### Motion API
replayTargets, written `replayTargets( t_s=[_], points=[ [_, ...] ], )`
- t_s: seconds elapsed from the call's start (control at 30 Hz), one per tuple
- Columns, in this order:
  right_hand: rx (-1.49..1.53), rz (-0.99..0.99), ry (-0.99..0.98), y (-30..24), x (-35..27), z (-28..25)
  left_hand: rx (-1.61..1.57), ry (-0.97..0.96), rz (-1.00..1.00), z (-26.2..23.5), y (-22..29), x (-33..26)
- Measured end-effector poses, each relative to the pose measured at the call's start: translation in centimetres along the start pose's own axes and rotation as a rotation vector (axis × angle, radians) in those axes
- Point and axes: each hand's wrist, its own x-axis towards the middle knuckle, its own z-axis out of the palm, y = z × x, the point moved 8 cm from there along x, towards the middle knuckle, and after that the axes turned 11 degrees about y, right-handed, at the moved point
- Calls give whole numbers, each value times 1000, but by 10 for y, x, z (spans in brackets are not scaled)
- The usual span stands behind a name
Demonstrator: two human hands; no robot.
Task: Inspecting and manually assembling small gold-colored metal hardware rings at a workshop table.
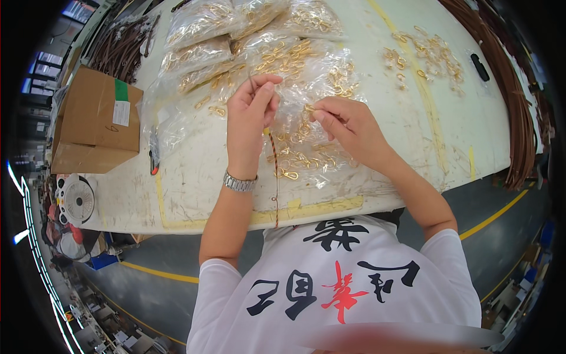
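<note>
Handling apparent right of brown cardboard box (88, 115): right hand (349, 127) pinches gold metal fitting (309, 108), seemingly needing steadiness; left hand (249, 112) curled, hold unclear.

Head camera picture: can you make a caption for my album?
Left hand curled, right hand pinching a golden piece over a pale worktable, with plastic bags of golden clasps beyond.

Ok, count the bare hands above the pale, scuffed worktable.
2: the left hand, near centre, and the right hand to its right, pinching a small gold metal piece.
</note>
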Motion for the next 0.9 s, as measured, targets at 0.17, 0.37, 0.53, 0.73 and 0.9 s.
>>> replayTargets(
  t_s=[0.17,0.37,0.53,0.73,0.9],
  points=[
    [-161,-220,148,-19,0,-13,293,-291,-20,17,-14,-3],
    [-388,-427,222,-22,-5,-10,227,-378,-105,32,-9,-26],
    [-514,-500,222,-19,-6,-3,131,-379,-168,45,-22,-37],
    [-537,-556,289,-20,-5,-7,194,-314,-119,54,-27,-42],
    [-480,-557,344,-18,-2,-11,271,-256,-22,55,-25,-37]
  ],
)
